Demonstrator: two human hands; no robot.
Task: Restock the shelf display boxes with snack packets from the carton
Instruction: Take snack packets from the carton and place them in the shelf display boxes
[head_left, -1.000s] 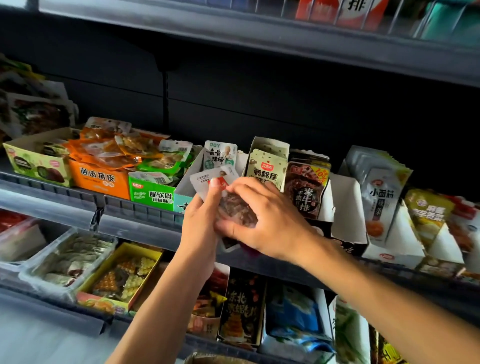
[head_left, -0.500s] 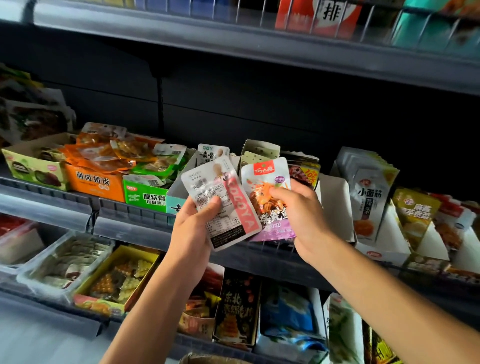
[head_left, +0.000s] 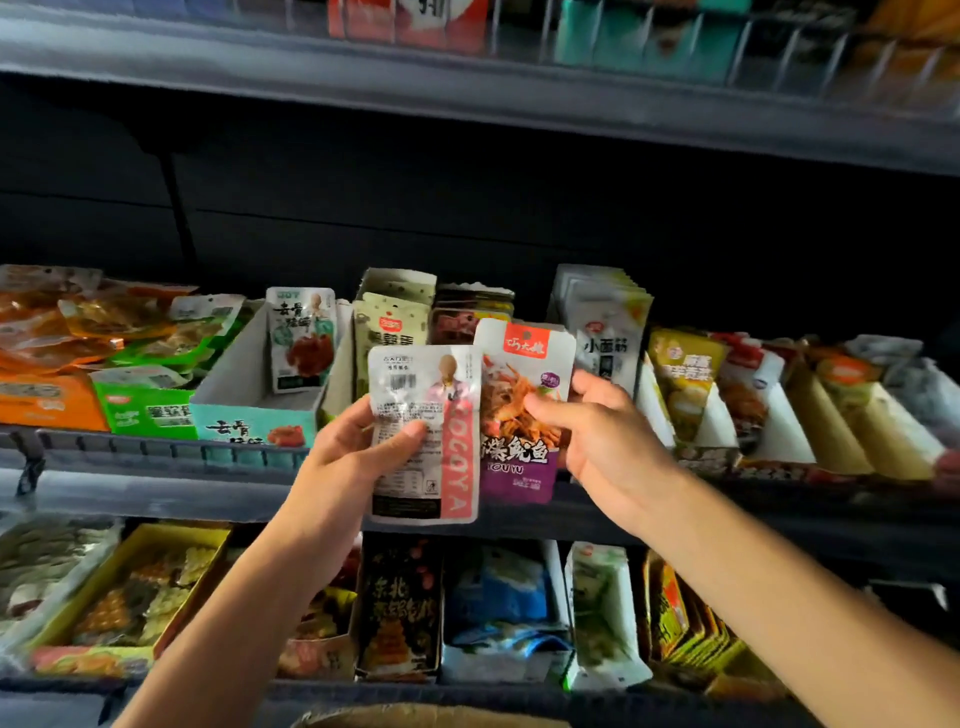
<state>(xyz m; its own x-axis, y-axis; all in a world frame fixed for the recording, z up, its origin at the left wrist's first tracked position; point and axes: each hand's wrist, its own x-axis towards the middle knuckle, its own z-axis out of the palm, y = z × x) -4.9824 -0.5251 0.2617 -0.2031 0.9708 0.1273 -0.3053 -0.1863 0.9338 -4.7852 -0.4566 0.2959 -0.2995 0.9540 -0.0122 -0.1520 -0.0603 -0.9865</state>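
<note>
My left hand (head_left: 347, 457) grips a white snack packet with a pink stripe (head_left: 431, 447), back side facing me, thumb across its lower half. My right hand (head_left: 608, 441) pinches a purple-and-white squid packet (head_left: 514, 395) right beside it. Both packets are held upright in front of the middle shelf. Behind them stands a teal-and-white display box (head_left: 249, 410) with one upright packet (head_left: 300, 338) in it. A brown carton edge (head_left: 426, 719) shows at the bottom of the view.
Orange (head_left: 47, 400) and green (head_left: 148, 410) display boxes piled with packets sit at the left. Slanted boxes of upright packets (head_left: 602, 322) run along the right. A grey shelf rail (head_left: 156, 452) fronts the shelf; a lower shelf holds more boxes (head_left: 130, 597); another shelf (head_left: 467, 88) hangs overhead.
One second ago both hands were bunched together over the packets. They have since drawn apart and fanned out two packets, one per hand, and raised them slightly.
</note>
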